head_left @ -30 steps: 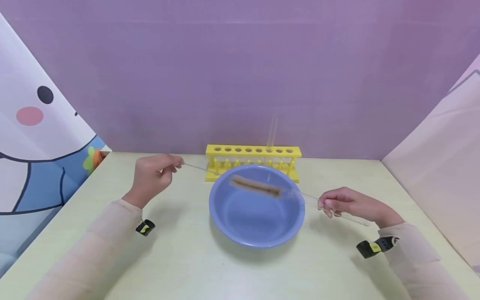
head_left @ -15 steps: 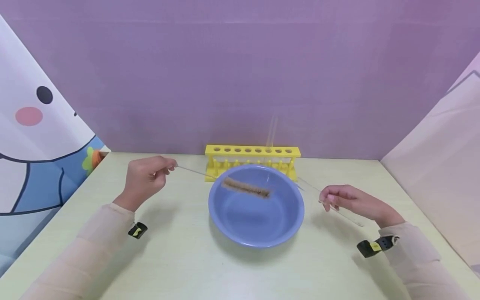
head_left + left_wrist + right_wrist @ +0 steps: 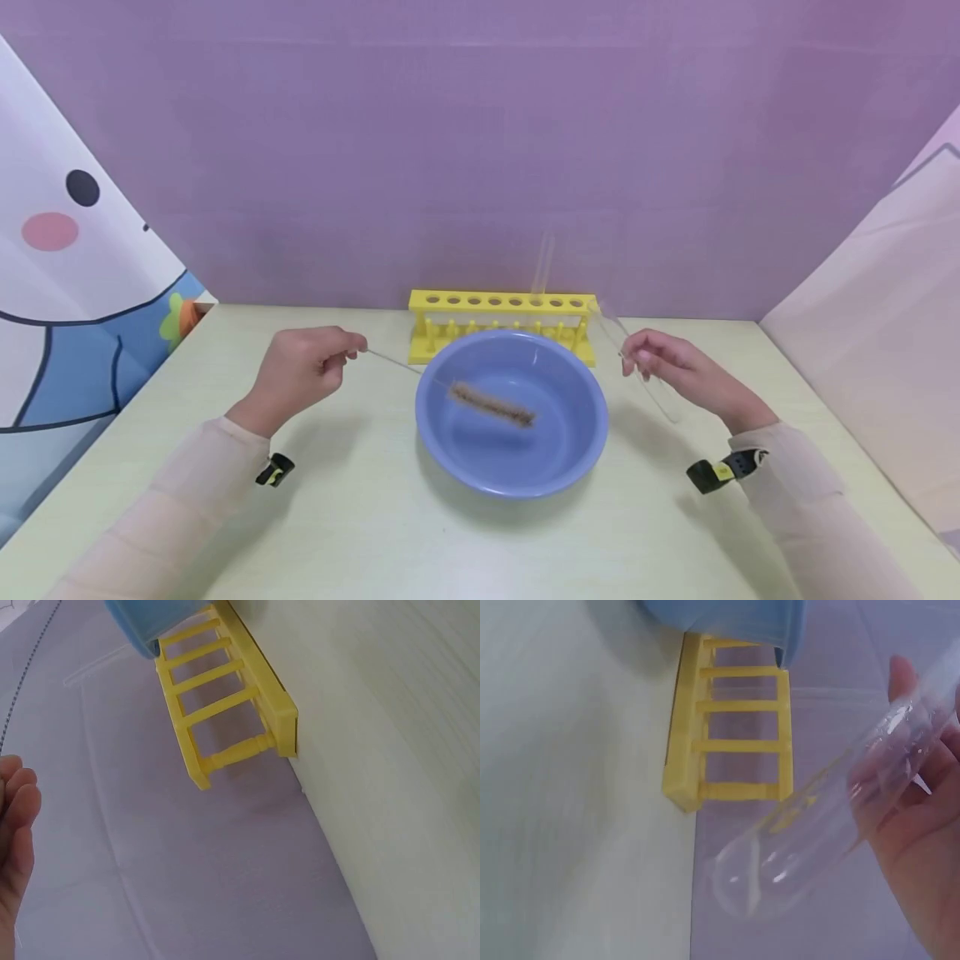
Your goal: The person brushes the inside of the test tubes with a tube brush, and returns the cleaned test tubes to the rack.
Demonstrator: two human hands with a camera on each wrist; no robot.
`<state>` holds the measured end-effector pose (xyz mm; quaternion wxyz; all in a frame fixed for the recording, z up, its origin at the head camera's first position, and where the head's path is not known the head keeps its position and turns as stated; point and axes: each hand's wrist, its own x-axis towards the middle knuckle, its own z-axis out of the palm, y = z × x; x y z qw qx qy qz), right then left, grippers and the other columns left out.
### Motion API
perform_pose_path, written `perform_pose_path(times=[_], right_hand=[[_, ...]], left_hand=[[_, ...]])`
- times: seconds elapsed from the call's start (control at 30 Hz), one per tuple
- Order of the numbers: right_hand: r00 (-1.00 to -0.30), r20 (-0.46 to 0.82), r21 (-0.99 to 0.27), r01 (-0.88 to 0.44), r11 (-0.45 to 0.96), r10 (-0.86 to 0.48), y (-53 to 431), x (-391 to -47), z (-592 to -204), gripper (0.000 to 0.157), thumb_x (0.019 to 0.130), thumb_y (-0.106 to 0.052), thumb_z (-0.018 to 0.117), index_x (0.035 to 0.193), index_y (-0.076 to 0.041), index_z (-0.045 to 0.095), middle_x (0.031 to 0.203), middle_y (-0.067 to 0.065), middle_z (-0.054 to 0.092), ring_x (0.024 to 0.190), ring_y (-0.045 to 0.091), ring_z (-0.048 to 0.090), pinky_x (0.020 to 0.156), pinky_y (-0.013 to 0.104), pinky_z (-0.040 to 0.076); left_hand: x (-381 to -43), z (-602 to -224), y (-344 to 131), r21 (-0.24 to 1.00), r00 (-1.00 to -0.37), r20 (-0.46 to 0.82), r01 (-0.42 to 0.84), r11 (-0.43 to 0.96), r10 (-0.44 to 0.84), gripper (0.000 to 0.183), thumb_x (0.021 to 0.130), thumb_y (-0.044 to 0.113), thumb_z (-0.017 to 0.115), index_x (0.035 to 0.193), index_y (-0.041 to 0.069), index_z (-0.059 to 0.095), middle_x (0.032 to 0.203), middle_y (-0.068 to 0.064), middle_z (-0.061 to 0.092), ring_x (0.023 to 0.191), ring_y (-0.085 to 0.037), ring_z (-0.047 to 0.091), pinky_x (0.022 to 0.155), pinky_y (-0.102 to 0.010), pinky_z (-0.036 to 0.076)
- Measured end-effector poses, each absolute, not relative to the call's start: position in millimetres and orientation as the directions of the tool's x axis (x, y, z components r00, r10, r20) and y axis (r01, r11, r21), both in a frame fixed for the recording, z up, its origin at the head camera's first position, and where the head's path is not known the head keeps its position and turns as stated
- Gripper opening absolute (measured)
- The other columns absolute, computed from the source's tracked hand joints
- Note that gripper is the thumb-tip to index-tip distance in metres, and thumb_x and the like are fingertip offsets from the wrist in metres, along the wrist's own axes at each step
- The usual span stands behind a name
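Observation:
My left hand [image 3: 303,367] pinches the thin wire handle of a test tube brush [image 3: 491,405]. Its brown bristle end hangs over the blue basin [image 3: 512,487], tilted down to the right. In the left wrist view the twisted wire [image 3: 22,679] runs up from the fingertips. To the right of the basin, my right hand [image 3: 686,371] holds a clear test tube [image 3: 652,396] between thumb and fingers, its rounded end toward me and its mouth up toward the rack. Small droplets cling to the glass of the test tube [image 3: 832,802] in the right wrist view.
Behind the basin stands a yellow test tube rack [image 3: 502,302] with a row of holes and pegs. One clear tube [image 3: 543,267] stands upright in it, right of centre. A purple backdrop [image 3: 480,150] rises behind the pale table [image 3: 360,517].
The brush has come out of the tube, then dropped lower over the basin. My right hand has moved left and up, turning the tube more upright beside the rack.

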<state>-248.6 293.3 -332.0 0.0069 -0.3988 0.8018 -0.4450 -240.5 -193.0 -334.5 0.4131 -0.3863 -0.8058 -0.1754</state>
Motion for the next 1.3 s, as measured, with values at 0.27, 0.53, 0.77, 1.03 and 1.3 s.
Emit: perform_pose_path(times=[0.27,0.53,0.77,1.03,1.3], right_hand=[[-0.741,0.461,-0.674,-0.651,0.350,-0.489,279.4,-262.4,-320.7,0.014,0.096,0.004,0.042,0.106,0.008,0.050,0.094,-0.002,0.062,0.085,0.006,0.057,0.070,0.020,0.047],[-0.785,0.434,-0.721,-0.597,0.352,-0.441,269.6,-275.7,-301.6,0.021,0.099,-0.005,0.041,0.114,0.009,0.045,0.101,0.009,0.062,0.090,0.009,0.059,0.076,0.020,0.049],[-0.827,0.448,-0.746,-0.556,0.368,-0.341,262.0,-289.4,-293.2,0.029,0.100,-0.016,0.041,0.119,0.006,0.043,0.106,0.009,0.062,0.089,0.018,0.058,0.082,0.022,0.049],[-0.852,0.478,-0.777,-0.524,0.350,-0.213,258.3,-303.6,-295.3,0.030,0.099,-0.022,0.044,0.119,0.002,0.045,0.106,0.003,0.062,0.100,0.021,0.058,0.082,0.020,0.049],[-0.856,0.495,-0.807,-0.517,0.287,-0.149,256.5,-316.5,-293.3,0.027,0.098,-0.020,0.048,0.118,-0.001,0.044,0.105,-0.003,0.062,0.101,0.016,0.058,0.083,0.020,0.049]], left_hand=[[-238.8,-335.5,-187.3,-0.039,-0.398,0.772,0.748,0.662,0.496,0.034,0.066,-0.011,0.043,0.078,0.007,0.070,0.064,0.002,0.065,0.050,-0.008,0.055,0.044,-0.022,0.039],[-233.3,-333.1,-179.3,-0.037,-0.449,0.718,0.738,0.674,0.532,0.030,0.065,-0.012,0.049,0.079,0.008,0.067,0.064,0.003,0.062,0.052,-0.006,0.051,0.046,-0.023,0.040],[-228.4,-334.7,-175.8,-0.017,-0.504,0.647,0.741,0.672,0.572,0.026,0.070,-0.008,0.052,0.080,0.010,0.068,0.067,0.006,0.064,0.052,-0.003,0.051,0.048,-0.021,0.041],[-228.1,-335.8,-173.9,-0.006,-0.524,0.609,0.748,0.664,0.595,0.021,0.074,-0.005,0.056,0.081,0.010,0.069,0.074,0.004,0.068,0.053,-0.005,0.054,0.050,-0.024,0.044],[-225.7,-337.4,-171.4,0.026,-0.562,0.552,0.750,0.661,0.616,0.019,0.078,-0.001,0.056,0.083,0.009,0.070,0.076,0.003,0.069,0.055,-0.004,0.054,0.054,-0.024,0.047]])
